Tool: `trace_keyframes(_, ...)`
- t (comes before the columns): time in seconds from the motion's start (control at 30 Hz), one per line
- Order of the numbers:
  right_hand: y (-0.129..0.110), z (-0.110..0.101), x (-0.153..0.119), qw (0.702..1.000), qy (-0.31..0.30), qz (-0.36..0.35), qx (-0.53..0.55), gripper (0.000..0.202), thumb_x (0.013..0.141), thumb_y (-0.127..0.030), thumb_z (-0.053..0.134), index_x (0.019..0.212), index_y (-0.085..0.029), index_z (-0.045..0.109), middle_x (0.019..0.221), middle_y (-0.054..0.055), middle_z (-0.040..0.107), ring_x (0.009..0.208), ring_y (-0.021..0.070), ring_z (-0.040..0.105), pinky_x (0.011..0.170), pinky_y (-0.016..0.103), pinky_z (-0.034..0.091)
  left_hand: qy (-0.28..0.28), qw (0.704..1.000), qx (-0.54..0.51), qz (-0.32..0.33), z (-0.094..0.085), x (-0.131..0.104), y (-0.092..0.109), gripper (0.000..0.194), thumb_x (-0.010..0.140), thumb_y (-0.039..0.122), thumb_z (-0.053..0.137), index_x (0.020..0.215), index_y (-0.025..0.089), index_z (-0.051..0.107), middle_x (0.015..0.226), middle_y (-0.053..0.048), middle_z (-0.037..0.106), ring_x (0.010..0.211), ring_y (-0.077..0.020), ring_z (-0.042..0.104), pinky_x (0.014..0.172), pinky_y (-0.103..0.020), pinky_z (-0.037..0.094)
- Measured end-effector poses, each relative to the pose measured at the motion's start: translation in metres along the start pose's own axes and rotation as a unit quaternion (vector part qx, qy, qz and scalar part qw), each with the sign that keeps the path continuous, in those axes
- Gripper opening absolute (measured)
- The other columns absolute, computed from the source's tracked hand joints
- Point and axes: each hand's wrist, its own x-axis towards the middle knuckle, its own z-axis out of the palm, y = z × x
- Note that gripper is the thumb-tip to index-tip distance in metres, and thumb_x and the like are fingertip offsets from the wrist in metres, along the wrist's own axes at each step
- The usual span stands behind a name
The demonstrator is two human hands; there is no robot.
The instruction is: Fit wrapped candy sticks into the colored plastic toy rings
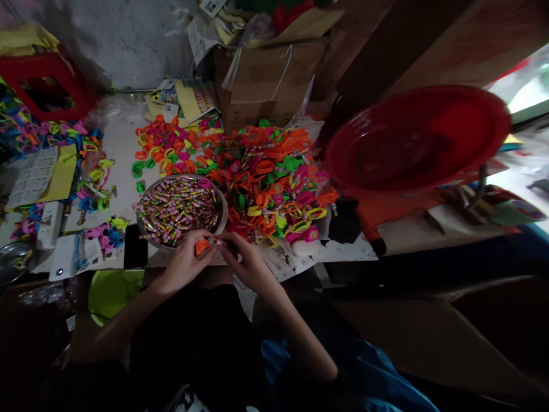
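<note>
An orange plastic piece (201,246) is held between the fingers of my left hand (187,261), at the table's front edge. My right hand (244,260) pinches a small pale pink piece (220,242) right beside it; the fingertips of both hands nearly meet. Just behind my hands is a round metal bowl (225,213) full of small wrapped, multicoloured pieces (178,207). To its right lies a big heap of orange, pink, green and yellow plastic pieces (266,166).
A large red basin (416,137) stands at the right. Cardboard boxes (266,74) are behind the heap. A black phone (135,247) lies left of the bowl, near a white power strip (50,225). A red stool (47,86) is at the back left.
</note>
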Motion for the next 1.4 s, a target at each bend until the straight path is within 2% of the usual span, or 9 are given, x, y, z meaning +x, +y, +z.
trace_keyframes(0.17,-0.003,-0.007,-0.003,0.998,-0.022,-0.04,-0.048,0.023,0.094,-0.025,0.048,0.113,-0.022,0.059,0.104,0.007,0.067,0.097,0.0172,0.063,0.084,0.028,0.049,-0.067,0.991,0.084,0.077,-0.013,0.0,-0.003,0.027,0.092,0.028,0.053,0.117,0.022,0.049,0.108,-0.006,0.063,0.103,-0.0183,0.06,0.089,-0.033,0.048)
trace_keyframes(0.43,-0.003,-0.004,-0.007,0.997,-0.044,-0.027,-0.057,0.019,0.094,-0.027,0.047,0.11,-0.021,0.056,0.096,0.005,0.07,0.085,0.016,0.068,0.072,0.025,0.05,-0.123,0.98,0.137,0.077,-0.022,-0.001,0.004,0.032,0.092,0.026,0.053,0.123,0.023,0.049,0.111,-0.006,0.062,0.105,-0.0198,0.058,0.091,-0.035,0.049)
trace_keyframes(0.63,-0.003,-0.004,-0.007,0.996,-0.06,-0.034,-0.054,0.015,0.095,-0.027,0.046,0.106,-0.021,0.054,0.099,0.006,0.07,0.088,0.0161,0.067,0.074,0.024,0.049,-0.122,0.977,0.148,0.097,-0.025,0.0,0.004,0.031,0.092,0.026,0.052,0.122,0.021,0.05,0.109,-0.006,0.062,0.104,-0.0192,0.058,0.09,-0.034,0.048)
trace_keyframes(0.8,-0.007,-0.005,-0.007,0.992,-0.07,-0.024,-0.103,0.014,0.096,-0.027,0.044,0.103,-0.02,0.055,0.091,0.007,0.069,0.082,0.017,0.067,0.07,0.024,0.048,-0.133,0.968,0.162,0.139,-0.027,0.001,0.001,0.03,0.094,0.027,0.049,0.123,0.02,0.051,0.101,-0.005,0.062,0.097,-0.0181,0.058,0.085,-0.032,0.048)
trace_keyframes(1.03,-0.009,-0.015,-0.004,0.98,-0.145,0.003,-0.138,0.013,0.096,-0.026,0.045,0.093,-0.019,0.056,0.075,0.003,0.065,0.066,0.0146,0.063,0.058,0.021,0.041,-0.149,0.944,0.208,0.209,-0.022,-0.002,-0.008,0.037,0.094,0.026,0.05,0.129,0.018,0.046,0.097,-0.006,0.061,0.094,-0.0179,0.055,0.084,-0.031,0.047)
trace_keyframes(1.1,-0.007,-0.015,-0.003,0.984,-0.136,0.002,-0.118,0.013,0.095,-0.026,0.047,0.094,-0.019,0.057,0.076,0.002,0.066,0.066,0.0137,0.063,0.058,0.021,0.042,-0.139,0.943,0.211,0.218,-0.022,0.0,-0.007,0.035,0.093,0.025,0.051,0.127,0.017,0.047,0.093,-0.005,0.061,0.093,-0.018,0.056,0.084,-0.031,0.047)
trace_keyframes(1.2,-0.006,-0.012,-0.001,0.995,-0.077,-0.009,-0.055,0.014,0.093,-0.027,0.049,0.098,-0.019,0.059,0.082,0.002,0.069,0.072,0.0132,0.065,0.063,0.021,0.046,-0.092,0.958,0.192,0.193,-0.025,0.007,-0.004,0.029,0.09,0.028,0.055,0.117,0.018,0.053,0.093,-0.005,0.062,0.092,-0.0181,0.057,0.083,-0.032,0.048)
trace_keyframes(1.3,-0.008,-0.01,0.0,1.0,0.005,-0.001,-0.006,0.017,0.091,-0.029,0.053,0.1,-0.019,0.063,0.091,0.004,0.071,0.079,0.0135,0.066,0.067,0.021,0.049,-0.054,0.977,0.133,0.157,-0.029,0.014,-0.002,0.019,0.088,0.028,0.059,0.104,0.018,0.056,0.092,-0.004,0.062,0.091,-0.0164,0.06,0.08,-0.03,0.05)
trace_keyframes(1.4,-0.012,-0.009,0.0,0.999,0.04,0.01,0.007,0.015,0.086,-0.028,0.06,0.097,-0.019,0.066,0.088,0.002,0.072,0.076,0.013,0.067,0.064,0.02,0.05,-0.025,0.986,0.067,0.149,-0.03,0.015,-0.003,0.017,0.086,0.027,0.062,0.099,0.019,0.055,0.09,-0.002,0.063,0.088,-0.0138,0.062,0.078,-0.026,0.051)
